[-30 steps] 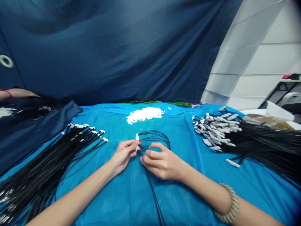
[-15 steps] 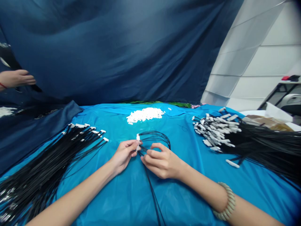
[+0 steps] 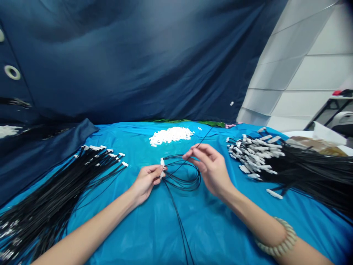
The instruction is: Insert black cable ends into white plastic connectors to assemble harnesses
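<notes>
My left hand [image 3: 146, 181] pinches a white plastic connector [image 3: 162, 162] upright over the middle of the blue cloth. Thin black wires [image 3: 199, 179] run from its right side and curve round in a loop; a few strands trail down toward me. To the right of the loop, my right hand [image 3: 212, 165] has thumb and fingertips closed on one black wire [image 3: 205, 135], which slants up and right. A small white piece [image 3: 232, 103] shows beyond, in line with that wire; whether they join is too faint to tell. My left fingers hide the connector's lower middle.
White connectors lie in a heap [image 3: 171, 135] behind my hands. Bundles of black wires with white ends spread at left [image 3: 57, 184] and right [image 3: 306, 165]. A dark blue curtain [image 3: 143, 66] hangs behind the blue cloth [image 3: 132, 235].
My right hand has moved up and right from beside the connector, drawing a single wire with it. The left hand stays put. Another person's hand at far left has left view.
</notes>
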A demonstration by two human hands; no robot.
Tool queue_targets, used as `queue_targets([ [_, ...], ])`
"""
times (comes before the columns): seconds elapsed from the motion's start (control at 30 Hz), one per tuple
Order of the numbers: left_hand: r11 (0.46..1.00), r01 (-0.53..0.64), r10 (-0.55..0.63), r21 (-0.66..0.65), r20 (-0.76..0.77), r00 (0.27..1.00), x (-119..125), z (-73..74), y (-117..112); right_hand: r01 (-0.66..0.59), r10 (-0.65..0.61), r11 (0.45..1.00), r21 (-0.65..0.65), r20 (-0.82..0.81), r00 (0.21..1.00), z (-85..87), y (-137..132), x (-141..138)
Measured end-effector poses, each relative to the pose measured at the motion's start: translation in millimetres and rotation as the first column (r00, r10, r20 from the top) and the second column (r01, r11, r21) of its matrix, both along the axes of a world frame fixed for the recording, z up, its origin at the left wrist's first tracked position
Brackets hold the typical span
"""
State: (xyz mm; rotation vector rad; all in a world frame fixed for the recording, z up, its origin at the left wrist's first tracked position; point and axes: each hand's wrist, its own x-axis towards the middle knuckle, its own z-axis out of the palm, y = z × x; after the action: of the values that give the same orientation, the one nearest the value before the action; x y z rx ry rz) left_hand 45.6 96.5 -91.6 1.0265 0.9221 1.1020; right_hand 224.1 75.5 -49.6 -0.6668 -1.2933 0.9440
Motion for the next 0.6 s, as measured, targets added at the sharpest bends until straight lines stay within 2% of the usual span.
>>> queue_targets([
  [0.03, 1.000, 0.002, -0.002, -0.003, 0.000, 1.000, 0, 0.0, 0, 0.031, -0.033, 0.999, -0.030, -0.069, 0.997, 3.8, 2, 5],
  [0.1, 1.000, 0.008, -0.008, -0.004, 0.002, 1.000, 1, -0.3, 0, 0.178, -0.178, 0.984, 0.003, -0.064, 0.982, 9.4, 4, 14],
  [0.17, 1.000, 0.006, -0.006, -0.005, -0.002, 1.000, 1, -0.7, -1, 0.338, -0.350, 0.932, 0.134, 0.075, 0.934, 12.0, 2, 18],
  [0.2, 1.000, 0.004, -0.004, -0.004, -0.004, 1.000, 1, -0.9, -1, 0.372, -0.409, 0.903, 0.215, 0.164, 0.898, 12.0, -1, 18],
  [0.23, 1.000, 0.001, -0.001, -0.002, -0.006, 1.000, 1, -1.1, -1, 0.366, -0.439, 0.885, 0.286, 0.255, 0.862, 11.2, -3, 16],
  [0.3, 1.000, -0.001, 0.001, 0.008, -0.008, 1.000, 1, -1.1, -1, 0.274, -0.421, 0.889, 0.367, 0.419, 0.805, 7.3, -9, 10],
  [0.4, 0.999, 0.006, -0.006, 0.034, -0.011, 1.000, 1, -1.0, -1, 0.130, -0.346, 0.915, 0.382, 0.576, 0.741, -1.8, -12, -2],
  [0.47, 0.999, 0.012, -0.011, 0.049, -0.015, 1.000, 1, -1.2, -1, 0.109, -0.340, 0.919, 0.378, 0.626, 0.702, -7.4, -12, -6],
  [0.6, 0.998, 0.022, -0.020, 0.066, -0.025, 0.999, 1, -2.5, -2, 0.151, -0.373, 0.916, 0.372, 0.650, 0.662, -12.7, -10, -8],
])
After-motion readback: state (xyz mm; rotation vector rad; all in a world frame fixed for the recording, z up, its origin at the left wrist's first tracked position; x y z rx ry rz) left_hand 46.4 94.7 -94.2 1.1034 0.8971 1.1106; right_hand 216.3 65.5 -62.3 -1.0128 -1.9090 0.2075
